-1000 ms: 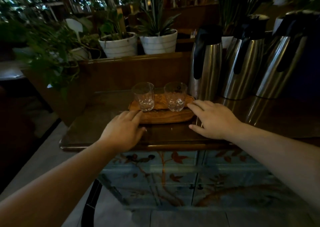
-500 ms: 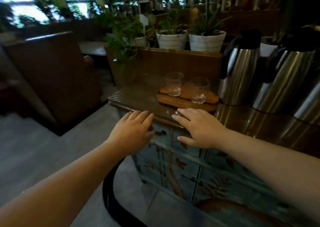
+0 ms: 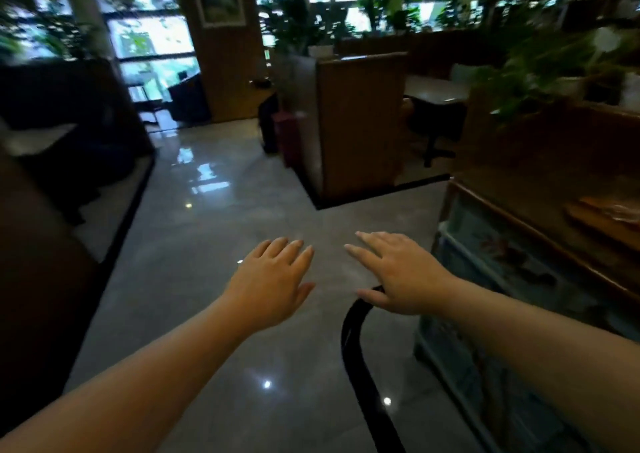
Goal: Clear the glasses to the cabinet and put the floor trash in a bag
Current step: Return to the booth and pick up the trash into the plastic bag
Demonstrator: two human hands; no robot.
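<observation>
Hands empty: left hand (image 3: 268,288) and right hand (image 3: 398,272) spread over bare floor (image 3: 207,279); cabinet (image 3: 502,262) edge right.

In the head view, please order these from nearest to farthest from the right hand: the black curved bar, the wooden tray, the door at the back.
From the right hand:
1. Black curved bar, just under the hand, low centre.
2. Wooden tray, on the cabinet at the right edge.
3. Door, far back, left of centre.

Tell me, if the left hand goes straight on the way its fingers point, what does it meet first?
Probably nothing near. The left hand points forward over bare floor, open and empty. Farther along that line stands the wooden partition, but depth is hard to judge in this wide view.
</observation>
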